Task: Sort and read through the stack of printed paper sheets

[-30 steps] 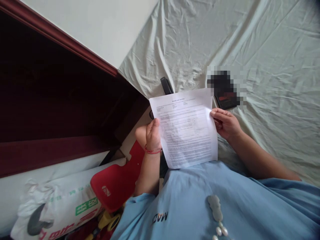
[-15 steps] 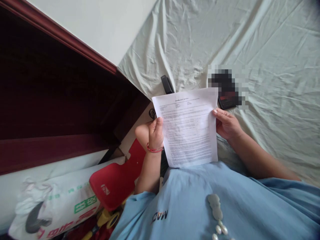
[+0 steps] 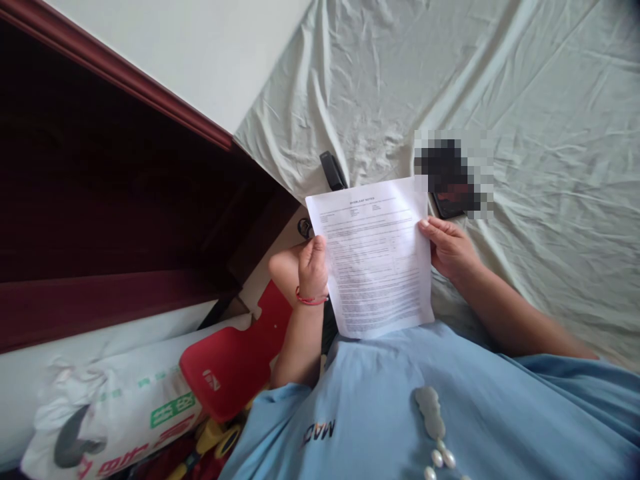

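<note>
A printed white sheet of paper (image 3: pixel 376 257) is held up in front of my blue shirt, over the bed's edge. My left hand (image 3: pixel 311 269), with a red string at the wrist, pinches the sheet's left edge, thumb on the front. On the right edge, my right hand (image 3: pixel 449 247) grips the paper, fingers curled over the margin. Both hands are closed on the sheet.
A wrinkled pale sheet (image 3: pixel 500 87) covers the bed. A black stapler-like object (image 3: pixel 333 171) lies just beyond the paper, a blurred dark device (image 3: pixel 450 187) to its right. Left are a dark wooden frame (image 3: pixel 125 200), a red plastic toy (image 3: pixel 235 360) and a printed white sack (image 3: pixel 115 413).
The paper and both hands have shifted slightly to the right and settled; the grip on both edges is unchanged.
</note>
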The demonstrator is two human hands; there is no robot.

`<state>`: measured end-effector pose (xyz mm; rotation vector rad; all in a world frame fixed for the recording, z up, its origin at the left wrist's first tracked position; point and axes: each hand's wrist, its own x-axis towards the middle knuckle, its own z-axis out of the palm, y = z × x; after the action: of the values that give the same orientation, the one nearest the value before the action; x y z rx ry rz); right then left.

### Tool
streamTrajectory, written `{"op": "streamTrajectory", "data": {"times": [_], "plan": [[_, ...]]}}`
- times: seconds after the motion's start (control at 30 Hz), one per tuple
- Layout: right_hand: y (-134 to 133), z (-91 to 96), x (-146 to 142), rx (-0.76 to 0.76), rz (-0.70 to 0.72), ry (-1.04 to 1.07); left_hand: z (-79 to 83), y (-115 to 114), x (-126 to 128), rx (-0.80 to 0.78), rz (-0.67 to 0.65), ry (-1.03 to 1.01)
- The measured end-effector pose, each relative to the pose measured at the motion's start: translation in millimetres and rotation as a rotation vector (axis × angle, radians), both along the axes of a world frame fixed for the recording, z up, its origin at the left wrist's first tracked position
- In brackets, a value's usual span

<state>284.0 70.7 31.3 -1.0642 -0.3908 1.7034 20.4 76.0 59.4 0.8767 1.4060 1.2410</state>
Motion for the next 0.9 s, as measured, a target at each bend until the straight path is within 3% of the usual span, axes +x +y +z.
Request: {"op": "streamTrajectory", "data": {"times": [0.47,0.77,0.9], "plan": [[-2,-7.6,1,0.035,-0.015,-0.055,8.3,-6,3,0.058,-0.032,-0.081],[-3,-10.1,-2,0.033,-0.002,-0.103,12.5,-7,5,-0.062,-0.112,-0.141],[-4,-18.7,-3,-0.049,-0.094,-0.176,11.6,-5,6,-0.086,-0.096,-0.164]]}}
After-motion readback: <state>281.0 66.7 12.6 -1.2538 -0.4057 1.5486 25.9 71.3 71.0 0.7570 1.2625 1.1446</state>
